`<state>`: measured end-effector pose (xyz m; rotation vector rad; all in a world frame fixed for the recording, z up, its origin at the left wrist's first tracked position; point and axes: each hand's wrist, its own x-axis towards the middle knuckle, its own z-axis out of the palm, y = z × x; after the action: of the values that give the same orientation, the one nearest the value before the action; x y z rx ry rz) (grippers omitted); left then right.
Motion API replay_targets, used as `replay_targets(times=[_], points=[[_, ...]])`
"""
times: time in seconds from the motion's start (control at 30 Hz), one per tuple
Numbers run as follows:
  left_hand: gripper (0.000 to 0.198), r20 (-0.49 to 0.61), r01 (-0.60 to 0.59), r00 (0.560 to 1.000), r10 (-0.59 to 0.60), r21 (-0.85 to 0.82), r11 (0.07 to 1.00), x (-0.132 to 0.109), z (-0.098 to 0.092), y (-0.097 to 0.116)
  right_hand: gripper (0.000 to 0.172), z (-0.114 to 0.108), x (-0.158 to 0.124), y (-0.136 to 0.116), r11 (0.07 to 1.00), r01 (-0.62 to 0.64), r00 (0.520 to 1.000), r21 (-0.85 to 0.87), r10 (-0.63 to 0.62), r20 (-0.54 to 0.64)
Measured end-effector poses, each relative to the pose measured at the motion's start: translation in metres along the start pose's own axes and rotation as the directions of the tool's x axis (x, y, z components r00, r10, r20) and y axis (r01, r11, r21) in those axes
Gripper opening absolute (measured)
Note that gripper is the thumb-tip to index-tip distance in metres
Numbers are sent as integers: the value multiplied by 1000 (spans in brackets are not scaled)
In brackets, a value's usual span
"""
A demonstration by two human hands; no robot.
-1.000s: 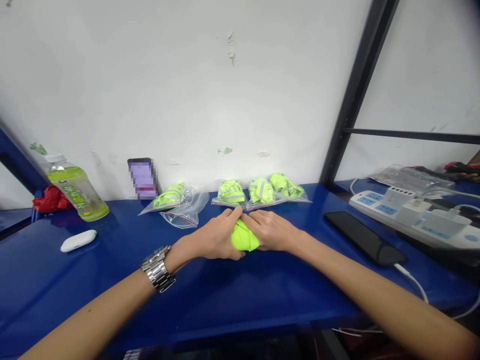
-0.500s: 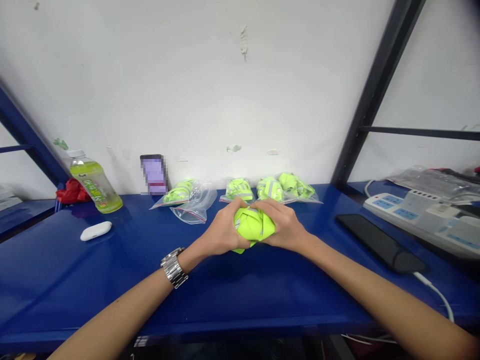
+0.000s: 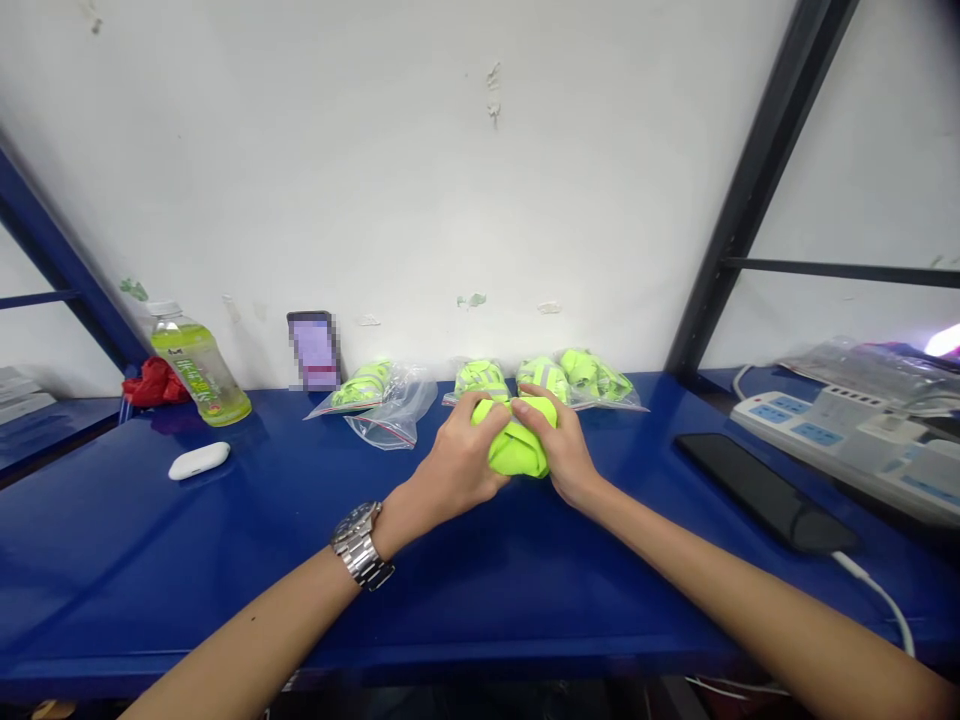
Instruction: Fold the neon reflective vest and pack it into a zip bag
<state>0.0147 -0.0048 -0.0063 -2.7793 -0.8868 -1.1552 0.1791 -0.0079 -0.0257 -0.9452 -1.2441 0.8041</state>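
Two hands: left hand (image 3: 466, 455) and right hand (image 3: 568, 445) close together, both clamped on the yellow-green bundle (image 3: 521, 455)
Yellow-green bundle: between the hands over the middle of the table (image 3: 480, 600), outside any bag; whether it touches the table, I cannot tell
Loose flap: visible under the left hand half a second ago, out of sight now
Thumbs (image 3: 491, 422): now both across the bundle's top, which suggests tighter gathering
Bagged bundles (image 3: 480, 378): unmoved along the wall (image 3: 375, 200), behind the hands
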Motion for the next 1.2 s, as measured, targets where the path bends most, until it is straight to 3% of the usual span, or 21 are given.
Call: replay_targets(times=[0.07,0.13,0.27,0.43,0.6,0.7,0.83,0.93,1.0,1.07,1.13,1.2], points=[[51,-55,-35,998,34,-7,999,1,3,6,44,7,-2,-5,966,-102,994,239,105,0],[51,-109,-48,993,46,-18,999,3,6,9,36,10,-5,-12,869,-208,978,448,192,81],[54,-180,-47,983,38,-45,998,4,10,14,20,10,-7,-23,689,-354,932,632,311,184],[60,-317,-48,948,2,-137,989,12,11,24,14,8,-1,-32,657,-296,941,693,323,96],[63,-372,35,915,-160,-322,946,23,16,26,11,9,6,-37,670,-201,957,715,289,-2],[75,-365,101,847,-387,-604,791,29,25,25,14,12,10,-35,650,-201,951,733,308,-12],[66,-284,99,623,-729,-896,434,43,42,30,19,19,15,-29,625,-177,944,761,326,-49],[56,-205,36,489,-848,-967,254,54,48,34,23,28,15,-23,611,-143,923,778,367,-119],[50,-141,17,424,-895,-986,163,58,49,35,25,35,14,-18,617,-135,895,775,412,-172],[45,-100,6,404,-909,-994,112,59,47,36,26,41,11,-11,636,-143,867,759,451,-214],[42,-81,-1,438,-895,-996,90,56,46,37,28,44,7,-4,659,-145,850,738,464,-248],[47,-49,-3,488,-871,-998,55,52,47,39,30,44,5,4,699,-114,867,706,417,-274]])
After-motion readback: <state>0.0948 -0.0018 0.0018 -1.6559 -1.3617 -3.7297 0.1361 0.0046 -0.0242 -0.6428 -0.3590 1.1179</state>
